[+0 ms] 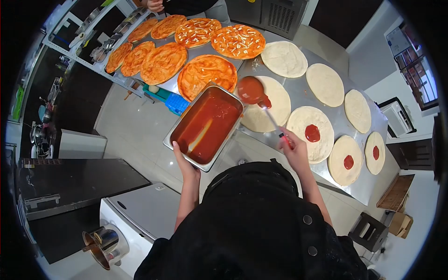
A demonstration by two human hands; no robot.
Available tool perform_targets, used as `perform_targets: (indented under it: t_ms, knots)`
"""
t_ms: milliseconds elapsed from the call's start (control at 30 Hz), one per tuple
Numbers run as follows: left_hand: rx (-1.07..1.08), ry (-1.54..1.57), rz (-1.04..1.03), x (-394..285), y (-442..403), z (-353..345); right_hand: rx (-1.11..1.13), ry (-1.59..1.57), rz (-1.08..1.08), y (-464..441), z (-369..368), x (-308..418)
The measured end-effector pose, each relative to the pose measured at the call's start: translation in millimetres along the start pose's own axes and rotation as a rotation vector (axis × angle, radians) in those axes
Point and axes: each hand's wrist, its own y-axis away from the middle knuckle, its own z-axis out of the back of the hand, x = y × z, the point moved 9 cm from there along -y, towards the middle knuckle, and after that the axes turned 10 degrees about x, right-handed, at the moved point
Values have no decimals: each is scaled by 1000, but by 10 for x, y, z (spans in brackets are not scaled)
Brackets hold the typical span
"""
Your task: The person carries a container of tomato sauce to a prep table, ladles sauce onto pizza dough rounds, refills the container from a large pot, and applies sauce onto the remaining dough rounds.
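Note:
My left hand (185, 162) grips the near left side of a steel food pan (169, 136), which is partly filled with red sauce (212, 126). In my right hand (297, 151) is the red handle of a ladle (270, 116). The ladle's sauce-covered bowl is between the pan's far right corner and a pale dough round (276, 100), over that round's left edge. Red sauce shows at the bowl's right side; whether it touches the dough I cannot tell. Another dough round (301, 122), beside my right hand, has a blob of sauce in its middle.
Dough rounds (325, 85) lie across the steel table (303, 56), two at the right with sauce blobs. Several sauce-spread rounds (163, 64) lie at the left, some with pale shreds (238, 42). Another person's hand (155, 5) is at the far side. Blue crate (177, 103) below.

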Motion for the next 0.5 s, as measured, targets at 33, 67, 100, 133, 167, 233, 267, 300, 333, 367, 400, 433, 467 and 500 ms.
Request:
perform_targets:
  t_ms: [33,67,100,133,167,233,267,300,333,367,400,433,467,500]
  knots:
    - [1,-1,2,22,-7,-19,72,76,108,4,-119,150]
    - [23,-5,2,48,-20,-53,92,222,205,-4,-220,301]
    - [45,-9,3,71,-30,-95,88,221,202,-40,-293,342]
    - [51,-25,-16,72,-29,-135,86,336,274,-61,-401,458]
    - [54,-27,-14,89,-21,-166,86,451,346,-60,-513,568]
    - [50,-4,-6,123,-2,-227,97,592,275,-86,-615,626]
    - [61,1,-14,109,20,-285,105,688,250,-95,-661,625]
    - [61,1,-12,134,13,-280,113,784,224,-101,-685,610]
    - [72,0,-28,157,-3,-268,114,784,224,-89,-682,597]
    - [82,-1,-44,167,-16,-261,159,706,236,-64,-707,567]
    - [79,-1,-45,177,-22,-245,205,628,249,-37,-742,536]
    - [73,-2,-38,189,-28,-230,208,627,250,-15,-761,496]
    - [67,-4,-30,199,-31,-217,271,498,291,22,-824,474]
    - [66,-5,-28,203,-32,-210,332,368,330,53,-869,476]
